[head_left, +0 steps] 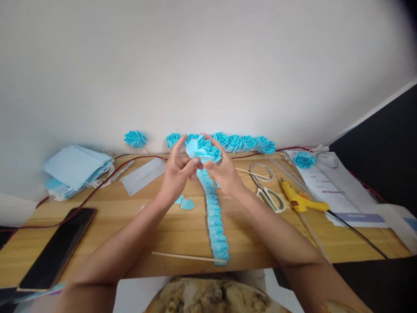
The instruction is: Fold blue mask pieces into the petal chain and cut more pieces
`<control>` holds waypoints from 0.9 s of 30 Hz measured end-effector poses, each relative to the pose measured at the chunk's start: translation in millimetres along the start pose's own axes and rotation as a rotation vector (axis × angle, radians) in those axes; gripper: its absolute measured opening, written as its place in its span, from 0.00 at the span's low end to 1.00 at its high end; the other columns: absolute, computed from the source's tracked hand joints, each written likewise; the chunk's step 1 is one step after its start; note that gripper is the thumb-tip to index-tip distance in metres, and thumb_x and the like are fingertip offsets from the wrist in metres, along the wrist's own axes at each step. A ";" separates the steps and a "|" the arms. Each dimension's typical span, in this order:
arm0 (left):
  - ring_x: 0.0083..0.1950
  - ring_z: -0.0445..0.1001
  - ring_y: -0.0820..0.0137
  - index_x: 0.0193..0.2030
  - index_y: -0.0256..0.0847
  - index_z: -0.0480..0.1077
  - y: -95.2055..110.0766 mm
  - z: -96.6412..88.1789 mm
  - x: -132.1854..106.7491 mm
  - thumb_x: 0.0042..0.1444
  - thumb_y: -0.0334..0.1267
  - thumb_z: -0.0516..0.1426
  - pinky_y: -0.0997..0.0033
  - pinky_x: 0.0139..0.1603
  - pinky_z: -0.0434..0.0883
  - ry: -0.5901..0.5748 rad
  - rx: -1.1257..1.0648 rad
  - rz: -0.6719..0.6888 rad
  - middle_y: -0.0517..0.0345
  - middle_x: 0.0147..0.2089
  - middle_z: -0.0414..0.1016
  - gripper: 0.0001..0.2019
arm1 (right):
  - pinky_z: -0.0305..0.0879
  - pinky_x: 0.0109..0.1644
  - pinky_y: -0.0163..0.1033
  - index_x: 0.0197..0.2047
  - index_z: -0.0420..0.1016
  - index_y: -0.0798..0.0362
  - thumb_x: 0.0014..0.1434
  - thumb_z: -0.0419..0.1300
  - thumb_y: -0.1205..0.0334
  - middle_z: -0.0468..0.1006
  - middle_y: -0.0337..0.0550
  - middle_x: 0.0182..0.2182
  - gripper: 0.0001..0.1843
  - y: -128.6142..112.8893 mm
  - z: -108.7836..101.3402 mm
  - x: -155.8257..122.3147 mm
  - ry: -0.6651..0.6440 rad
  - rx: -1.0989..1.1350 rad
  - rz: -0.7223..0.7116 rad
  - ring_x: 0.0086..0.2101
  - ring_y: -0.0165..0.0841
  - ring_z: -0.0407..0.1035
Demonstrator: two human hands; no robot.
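Both hands hold a blue artificial flower (206, 150) above the middle of the table. My left hand (177, 167) grips its left side, with the thumb under the petals. On the right side, my right hand (226, 167) has its thumb at the lower petals and its fingers behind them. Below the hands a long row of overlapping blue petals (215, 217) runs toward the near edge. A thin wooden stick (185, 257) lies across its near end. Small cut blue pieces (187, 204) lie left of the row.
Several finished blue flowers (249, 142) line the wall. Scissors (272, 198), a yellow glue gun (301, 200) with its cord and papers (339, 187) lie to the right. On the left are stacked blue masks (76, 167), a single mask (143, 176), a phone (57, 250) and a red-black wire (94, 191).
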State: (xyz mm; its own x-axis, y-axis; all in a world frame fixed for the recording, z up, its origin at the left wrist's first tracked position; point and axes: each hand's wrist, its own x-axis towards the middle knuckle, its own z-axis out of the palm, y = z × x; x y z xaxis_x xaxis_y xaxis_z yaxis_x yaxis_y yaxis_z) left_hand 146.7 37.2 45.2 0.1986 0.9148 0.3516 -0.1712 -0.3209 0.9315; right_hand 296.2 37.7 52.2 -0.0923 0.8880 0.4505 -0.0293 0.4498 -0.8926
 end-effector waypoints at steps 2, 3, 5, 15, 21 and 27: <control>0.23 0.67 0.76 0.73 0.45 0.48 1.4 -3.2 3.3 0.61 0.43 0.61 0.75 0.25 0.66 0.039 -0.016 0.006 0.62 0.29 0.75 0.38 | 0.71 0.58 0.51 0.67 0.61 0.43 0.46 0.63 0.25 0.73 0.49 0.61 0.51 -1.6 -11.1 7.8 -0.016 -0.053 -0.073 0.59 0.46 0.69; 0.24 0.68 0.76 0.73 0.44 0.48 1.9 -4.7 4.8 0.60 0.40 0.61 0.75 0.25 0.67 0.051 -0.025 0.009 0.62 0.29 0.75 0.38 | 0.69 0.61 0.52 0.69 0.59 0.41 0.49 0.61 0.25 0.70 0.48 0.64 0.50 -3.5 -16.7 10.4 -0.012 -0.094 -0.108 0.62 0.45 0.66; 0.27 0.72 0.73 0.73 0.44 0.48 2.3 -7.2 6.8 0.59 0.36 0.61 0.75 0.27 0.68 0.057 -0.036 0.020 0.62 0.28 0.75 0.38 | 0.63 0.66 0.53 0.67 0.62 0.41 0.57 0.57 0.29 0.69 0.47 0.64 0.41 -8.6 -26.3 12.6 0.035 -0.200 -0.179 0.64 0.43 0.63; 0.33 0.77 0.72 0.71 0.47 0.51 -1.5 -7.1 6.6 0.61 0.34 0.58 0.76 0.29 0.71 0.054 0.048 0.170 0.58 0.36 0.78 0.33 | 0.61 0.65 0.58 0.51 0.73 0.44 0.58 0.68 0.51 0.77 0.45 0.55 0.19 -27.1 -28.3 8.3 0.030 -0.584 -0.474 0.59 0.45 0.67; 0.38 0.78 0.71 0.72 0.47 0.52 -2.6 -5.5 2.4 0.63 0.35 0.57 0.71 0.39 0.75 0.048 0.107 0.209 0.55 0.43 0.80 0.32 | 0.62 0.62 0.57 0.45 0.72 0.45 0.57 0.69 0.55 0.77 0.45 0.53 0.14 -24.3 -26.8 9.0 0.029 -0.623 -0.489 0.57 0.45 0.67; 0.36 0.76 0.71 0.72 0.50 0.53 -7.2 -8.0 0.9 0.62 0.33 0.57 0.68 0.41 0.76 0.039 0.201 0.249 0.56 0.43 0.80 0.33 | 0.65 0.59 0.55 0.36 0.73 0.46 0.59 0.66 0.59 0.80 0.43 0.46 0.06 -24.9 -26.3 7.4 0.075 -0.641 -0.533 0.52 0.43 0.71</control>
State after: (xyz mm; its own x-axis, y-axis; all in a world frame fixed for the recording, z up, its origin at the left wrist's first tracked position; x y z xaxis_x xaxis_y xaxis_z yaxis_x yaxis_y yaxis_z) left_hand 140.4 42.3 38.0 0.1362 0.8096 0.5710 -0.0154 -0.5746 0.8183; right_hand 322.5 35.5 78.2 -0.1591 0.5348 0.8299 0.5238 0.7582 -0.3882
